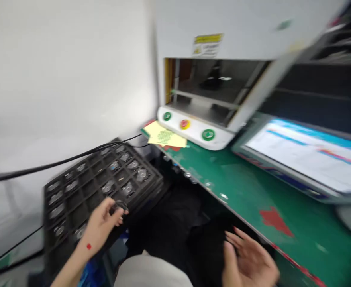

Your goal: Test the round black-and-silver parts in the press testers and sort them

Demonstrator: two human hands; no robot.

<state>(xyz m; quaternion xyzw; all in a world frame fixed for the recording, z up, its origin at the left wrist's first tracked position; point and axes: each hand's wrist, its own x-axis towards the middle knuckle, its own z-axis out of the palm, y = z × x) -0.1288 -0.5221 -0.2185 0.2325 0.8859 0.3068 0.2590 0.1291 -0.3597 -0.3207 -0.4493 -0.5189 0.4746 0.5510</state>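
Note:
My left hand (102, 221) is at the front edge of a black compartment tray (84, 199). Its thumb and fingers are closed around a small dark round part (120, 206), blurred by motion. Other small parts with grey round centres, like the one in the near right compartment (128, 188), sit in several cells of the tray. Some cells beside them hold nothing visible. My right hand (248, 257) is low on the right, palm turned up and fingers apart, near the edge of the green bench, with nothing in it.
A white machine (197, 129) with green buttons and a red stop button stands at the back of the green bench (232, 171). To the right is a lit monitor (309, 151). Yellow papers (166, 135) lie by the machine. Black cables (58, 162) cross above the tray.

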